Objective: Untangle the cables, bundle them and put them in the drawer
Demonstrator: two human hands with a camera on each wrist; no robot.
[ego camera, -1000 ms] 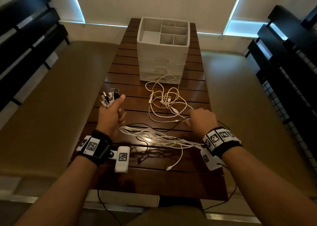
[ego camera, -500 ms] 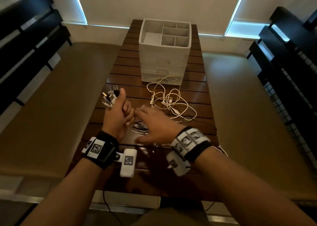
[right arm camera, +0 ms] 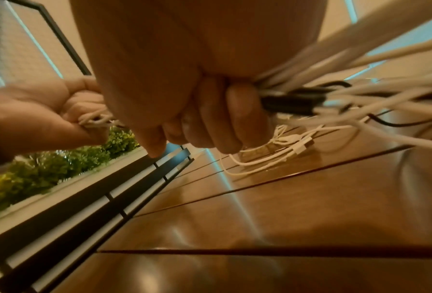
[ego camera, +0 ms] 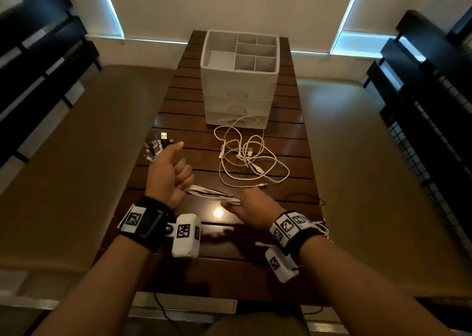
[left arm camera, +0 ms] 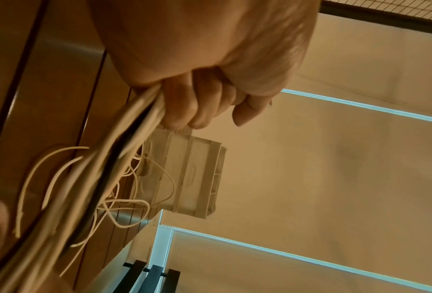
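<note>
My left hand grips a bunch of white and black cables, fist upright, with their plug ends sticking out above it. The bunch runs right into my right hand, whose fingers are curled round it just above the table. In the right wrist view the right hand holds the cables, which trail out behind it. The left wrist view shows the left hand closed on the same strands. A loose tangle of cream cables lies in front of the white drawer unit.
The slatted wooden table is narrow, with beige benches on both sides. The drawer unit stands at the far end, its top tray divided into compartments and its drawers closed. Dark slatted chairs flank the room. Thin black wire lies behind my right hand.
My right hand left the right side of the table, swept over to the left fist, then took hold of the cable bunch and slid right along it. The left hand stayed put.
</note>
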